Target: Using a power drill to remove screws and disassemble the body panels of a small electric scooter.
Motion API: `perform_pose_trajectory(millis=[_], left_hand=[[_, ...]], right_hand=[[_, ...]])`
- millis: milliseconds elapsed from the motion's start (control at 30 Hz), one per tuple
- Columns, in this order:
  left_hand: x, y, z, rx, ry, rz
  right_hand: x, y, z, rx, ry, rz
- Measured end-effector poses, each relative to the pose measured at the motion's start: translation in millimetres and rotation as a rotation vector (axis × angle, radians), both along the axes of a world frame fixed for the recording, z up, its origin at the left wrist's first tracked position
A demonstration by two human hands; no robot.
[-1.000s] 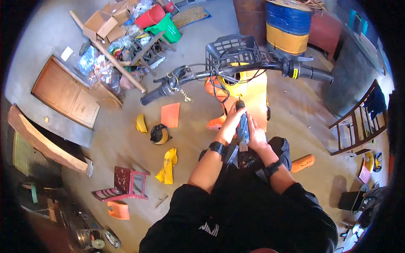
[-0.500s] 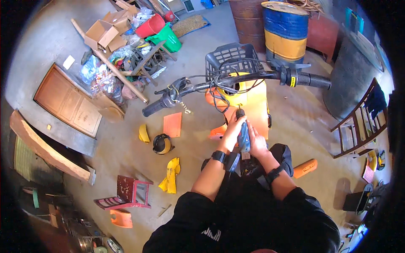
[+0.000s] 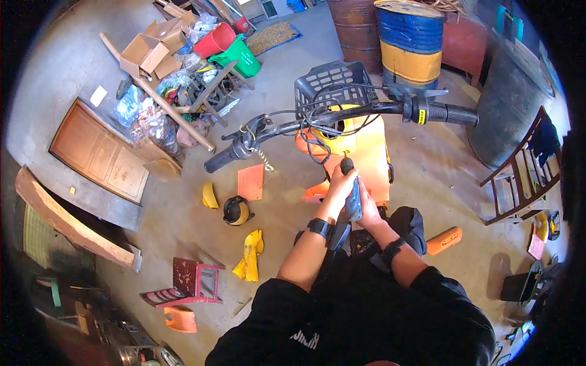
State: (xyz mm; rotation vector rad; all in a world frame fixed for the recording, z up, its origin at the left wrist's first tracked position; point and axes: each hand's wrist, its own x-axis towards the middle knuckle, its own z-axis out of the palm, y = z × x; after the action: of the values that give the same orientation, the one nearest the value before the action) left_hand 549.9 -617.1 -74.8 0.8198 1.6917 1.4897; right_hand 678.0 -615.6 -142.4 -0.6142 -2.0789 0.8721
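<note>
Both my hands are on a blue and black cordless drill [image 3: 352, 204] over the middle of a scooter. My left hand [image 3: 337, 188] wraps round it near the front, and my right hand [image 3: 368, 207] presses against its right side, with some fingers hidden. The bit points away from me and meets the lower edge of the yellow front cover [image 3: 345, 145]; the exact contact is too small to make out. Around it spreads an orange body panel [image 3: 371, 161]. Beyond my hands runs the handlebar [image 3: 348, 114] with loose black cables, and a black basket [image 3: 334, 82] sits past it.
Yellow and orange panels, among them a yellow piece [image 3: 248, 256], lie on the floor beside a helmet [image 3: 237, 210]. A red chair [image 3: 186, 280] lies tipped at left. A wooden chair [image 3: 525, 183], a dark bin [image 3: 510, 100] and a blue-yellow drum [image 3: 410, 46] stand at right.
The view has shifted slightly. My right hand has slid a little along the drill's side toward me; the drill stays at the same spot on the cover.
</note>
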Motion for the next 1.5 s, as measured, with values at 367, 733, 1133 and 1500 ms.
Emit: perform_pose_trajectory(millis=[367, 733, 1133, 1500], left_hand=[[4, 8, -23, -0.06, 0.428, 0.096], [-14, -57, -46, 0.057, -0.217, 0.008], [-24, -191, -173, -0.064, -0.63, 0.077], [-7, -182, -147, -0.204, -0.465, 0.027]], right_hand=[[-16, -21, 25, -0.709, 0.655, 0.203], [-6, 6, -12, -0.169, 0.008, 0.001], [-1, 7, -17, -0.181, 0.021, 0.014], [3, 4, -9, -0.271, 0.046, 0.052]])
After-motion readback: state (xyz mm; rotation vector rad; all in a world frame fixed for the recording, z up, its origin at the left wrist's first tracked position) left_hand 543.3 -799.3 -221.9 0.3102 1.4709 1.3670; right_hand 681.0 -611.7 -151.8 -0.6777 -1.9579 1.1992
